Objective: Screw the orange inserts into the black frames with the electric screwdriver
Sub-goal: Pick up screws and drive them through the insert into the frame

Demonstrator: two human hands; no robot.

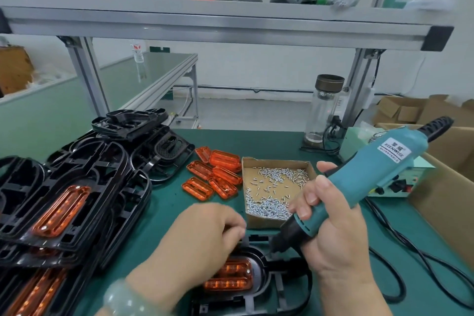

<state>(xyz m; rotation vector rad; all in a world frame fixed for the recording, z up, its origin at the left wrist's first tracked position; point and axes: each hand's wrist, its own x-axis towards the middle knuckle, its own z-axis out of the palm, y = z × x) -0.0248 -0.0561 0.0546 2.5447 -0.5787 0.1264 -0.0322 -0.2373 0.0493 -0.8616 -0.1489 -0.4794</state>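
Clamps the electric screwdriver in the right grip, fingers and thumb wrapped fully round the barrel, with the bit slanted down toward the black frame just below that grip. Curls the left grip down onto the frame, just beside the seated orange insert; cannot tell if pinching a screw or merely pressing. Probably risks slipping off the screw head at this slant, scarring the insert, or skidding into the left fingertips close beside the tip.
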